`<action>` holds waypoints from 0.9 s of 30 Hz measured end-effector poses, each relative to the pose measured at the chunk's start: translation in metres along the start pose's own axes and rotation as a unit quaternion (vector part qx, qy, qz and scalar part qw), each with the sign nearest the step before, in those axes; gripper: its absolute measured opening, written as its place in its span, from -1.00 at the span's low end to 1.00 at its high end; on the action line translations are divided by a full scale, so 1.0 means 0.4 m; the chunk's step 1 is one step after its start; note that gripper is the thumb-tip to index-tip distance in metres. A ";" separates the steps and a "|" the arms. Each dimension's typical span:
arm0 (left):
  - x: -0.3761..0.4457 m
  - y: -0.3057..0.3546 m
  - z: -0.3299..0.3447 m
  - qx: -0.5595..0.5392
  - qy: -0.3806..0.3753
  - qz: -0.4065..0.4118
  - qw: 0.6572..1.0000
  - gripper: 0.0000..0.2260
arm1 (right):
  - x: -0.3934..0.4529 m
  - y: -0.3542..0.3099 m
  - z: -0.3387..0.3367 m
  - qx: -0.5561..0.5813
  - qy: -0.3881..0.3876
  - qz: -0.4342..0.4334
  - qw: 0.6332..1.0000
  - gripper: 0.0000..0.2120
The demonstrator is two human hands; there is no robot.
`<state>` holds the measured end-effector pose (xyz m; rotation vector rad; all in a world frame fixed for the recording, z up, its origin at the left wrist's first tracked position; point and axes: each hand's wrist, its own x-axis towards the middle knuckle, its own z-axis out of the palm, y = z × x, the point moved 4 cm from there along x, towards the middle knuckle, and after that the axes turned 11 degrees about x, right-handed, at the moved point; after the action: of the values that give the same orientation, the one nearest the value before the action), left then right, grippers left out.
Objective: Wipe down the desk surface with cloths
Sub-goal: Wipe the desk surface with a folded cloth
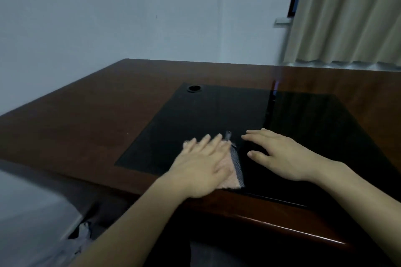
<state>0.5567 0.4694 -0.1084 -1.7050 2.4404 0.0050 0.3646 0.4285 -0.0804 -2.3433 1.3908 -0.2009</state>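
The left hand (201, 165) presses flat, fingers spread, on a soft pink square cloth with a grey edge (231, 172) lying near the front edge of the desk's black glossy inset panel (195, 119). The right hand (280, 156) rests flat just right of the cloth, holding nothing. Light and limp, the cloth likely slides best under a flat palm.

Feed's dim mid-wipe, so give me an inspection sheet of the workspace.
Surface: brown wooden desk with a dark inset panel.
Job's things: pink cloth flat on the panel; only one seen.
Clutter: nothing seen.
Hands: left hand pressed flat on the cloth; right hand on the bare panel, fingers spread.
Cables: nothing seen; grommet hole empty.
Surroundings: pale wall, beige curtain.
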 end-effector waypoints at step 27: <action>-0.115 -0.089 0.036 -0.010 0.073 -0.040 0.996 -0.44 | 0.332 -0.085 0.099 -0.002 0.025 -0.015 1.000 -0.50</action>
<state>0.6073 0.5012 -0.1131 -1.8744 2.4786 -0.1089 0.4701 0.3383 -0.1130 -2.3783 1.3815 -0.2685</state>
